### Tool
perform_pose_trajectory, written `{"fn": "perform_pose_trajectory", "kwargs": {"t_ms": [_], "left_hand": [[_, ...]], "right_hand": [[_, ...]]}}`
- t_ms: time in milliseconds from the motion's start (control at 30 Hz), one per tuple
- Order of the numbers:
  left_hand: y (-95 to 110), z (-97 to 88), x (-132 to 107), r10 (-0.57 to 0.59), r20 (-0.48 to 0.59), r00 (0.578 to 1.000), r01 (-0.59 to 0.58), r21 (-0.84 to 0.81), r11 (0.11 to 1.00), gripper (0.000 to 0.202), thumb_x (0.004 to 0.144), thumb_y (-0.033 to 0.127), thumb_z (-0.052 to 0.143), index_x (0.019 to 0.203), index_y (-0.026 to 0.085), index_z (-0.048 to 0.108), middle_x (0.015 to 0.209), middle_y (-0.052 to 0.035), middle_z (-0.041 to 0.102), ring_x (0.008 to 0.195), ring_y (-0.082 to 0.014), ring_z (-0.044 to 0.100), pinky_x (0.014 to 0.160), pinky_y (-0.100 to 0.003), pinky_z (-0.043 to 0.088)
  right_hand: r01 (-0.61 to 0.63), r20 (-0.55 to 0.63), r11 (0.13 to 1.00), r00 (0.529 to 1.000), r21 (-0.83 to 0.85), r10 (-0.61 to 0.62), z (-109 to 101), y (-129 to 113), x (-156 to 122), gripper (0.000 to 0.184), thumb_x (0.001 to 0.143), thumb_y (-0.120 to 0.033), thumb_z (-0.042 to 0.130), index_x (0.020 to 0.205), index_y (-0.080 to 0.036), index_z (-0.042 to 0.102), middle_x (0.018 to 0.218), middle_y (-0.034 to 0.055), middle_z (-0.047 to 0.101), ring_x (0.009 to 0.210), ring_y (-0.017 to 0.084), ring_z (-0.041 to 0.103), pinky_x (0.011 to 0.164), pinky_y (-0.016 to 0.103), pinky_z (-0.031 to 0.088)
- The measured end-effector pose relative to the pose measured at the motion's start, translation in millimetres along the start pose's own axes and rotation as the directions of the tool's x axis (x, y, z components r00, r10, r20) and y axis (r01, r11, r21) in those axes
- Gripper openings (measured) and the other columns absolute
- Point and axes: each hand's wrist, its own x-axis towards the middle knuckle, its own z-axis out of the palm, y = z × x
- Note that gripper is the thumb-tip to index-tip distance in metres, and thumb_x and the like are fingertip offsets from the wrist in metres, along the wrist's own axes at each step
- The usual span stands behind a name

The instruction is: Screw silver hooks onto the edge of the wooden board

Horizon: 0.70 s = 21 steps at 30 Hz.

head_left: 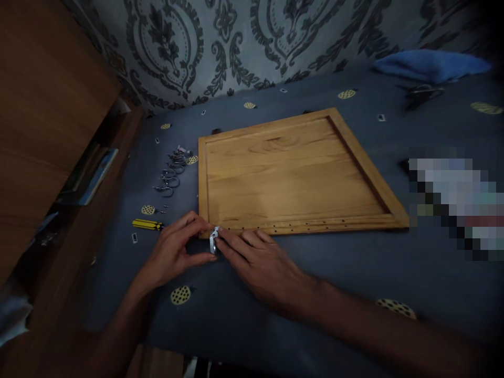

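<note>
A silver metal hook (213,241) stands against the near left corner of a framed wooden board (275,173). Its curved part hangs out over the front edge. Around its left side my left hand (173,249) is closed, index finger at the top and thumb by the lower curve. The fingers of my right hand (260,260) press on the hook's right side, while the other fingers rest along the board's near rail. Small dark holes (308,228) run in two rows along that rail. Screws, if any in the fingers, cannot be made out.
Several more metal hooks (171,173) lie left of the board, with small screws (164,209) nearby. A yellow-handled screwdriver (146,224) is beside my left hand. A blue cloth (433,65) lies at the back right. A wooden cabinet (47,105) borders the left.
</note>
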Motion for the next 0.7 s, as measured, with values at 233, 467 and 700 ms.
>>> {"fn": "perform_pose_trajectory", "kwargs": {"t_ms": [233, 467, 700], "left_hand": [[-0.4, 0.9, 0.6, -0.013, -0.011, 1.000, 0.013, -0.018, 1.000, 0.038, 0.091, 0.045, 0.078, 0.119, 0.022, 0.070, 0.101, -0.0046, 0.065, 0.092, -0.0194, 0.064, 0.081, -0.031, 0.052], [0.0, 0.6, 1.0, -0.004, -0.009, 1.000, 0.004, -0.013, 1.000, 0.039, 0.092, 0.051, 0.074, 0.117, 0.021, 0.070, 0.099, -0.0044, 0.064, 0.090, -0.0188, 0.063, 0.079, -0.030, 0.051], [-1.0, 1.7, 0.6, -0.017, -0.021, 1.000, 0.016, -0.022, 1.000, 0.039, 0.090, 0.048, 0.078, 0.119, 0.023, 0.072, 0.101, -0.0050, 0.066, 0.092, -0.0198, 0.065, 0.080, -0.031, 0.053]], "right_hand": [[-0.001, -0.005, 1.000, 1.000, 0.007, 0.002, 1.7, 0.1, 0.0, 0.048, 0.095, -0.006, 0.051, 0.143, -0.004, 0.057, 0.145, 0.0194, 0.064, 0.109, 0.027, 0.059, 0.088, 0.039, 0.049], [-0.001, 0.005, 1.000, 1.000, -0.016, 0.001, -1.6, -1.2, 2.6, 0.046, 0.096, -0.007, 0.052, 0.141, -0.004, 0.059, 0.143, 0.0192, 0.065, 0.108, 0.027, 0.060, 0.088, 0.040, 0.049], [-0.009, 0.050, 1.000, 0.999, -0.003, 0.009, 0.1, -1.3, 2.0, 0.047, 0.097, -0.010, 0.054, 0.144, -0.005, 0.057, 0.144, 0.0200, 0.064, 0.114, 0.028, 0.060, 0.091, 0.041, 0.050]]}}
